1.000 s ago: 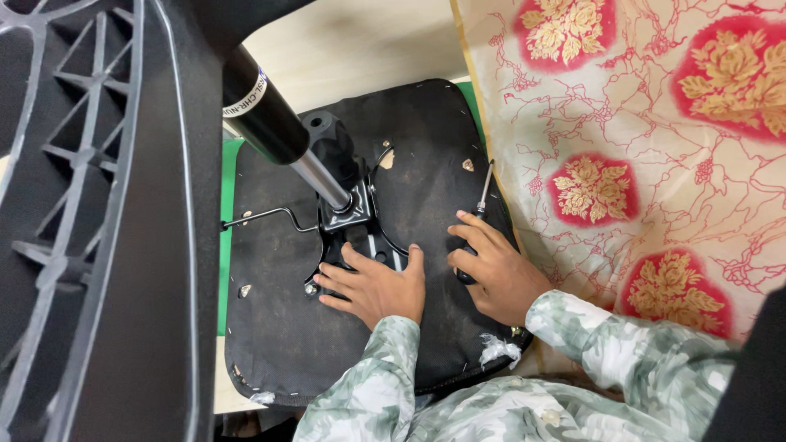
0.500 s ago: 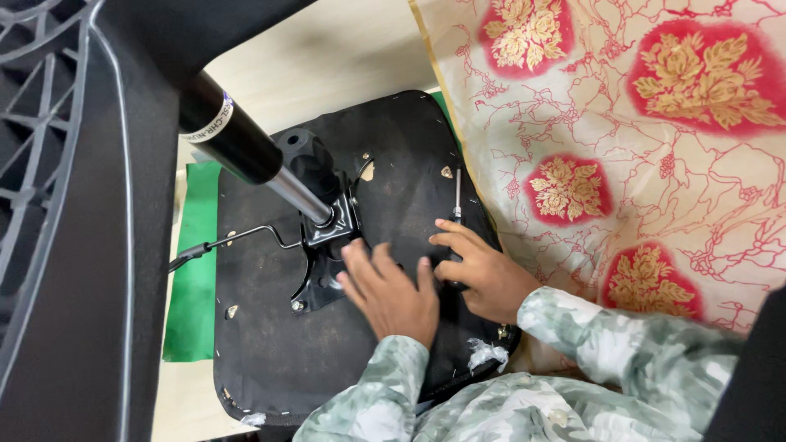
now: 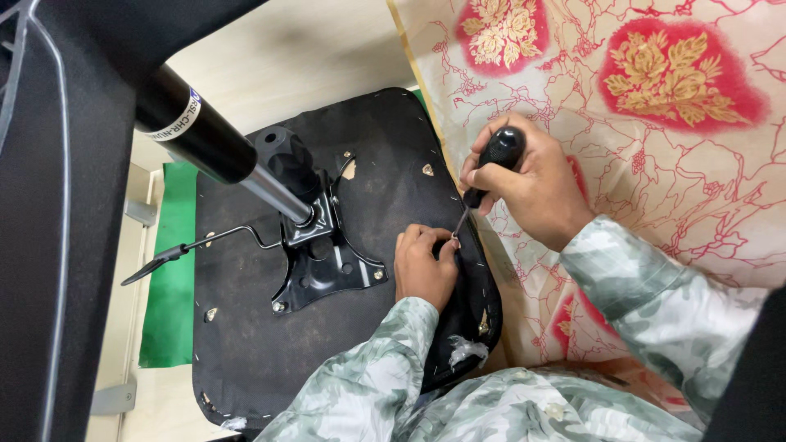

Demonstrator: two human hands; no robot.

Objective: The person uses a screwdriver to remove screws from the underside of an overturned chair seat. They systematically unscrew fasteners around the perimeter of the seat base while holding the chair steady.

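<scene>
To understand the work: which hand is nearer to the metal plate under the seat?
Left. The left hand lies on the seat just beside the plate; the right hand holds a screwdriver farther off.
</scene>
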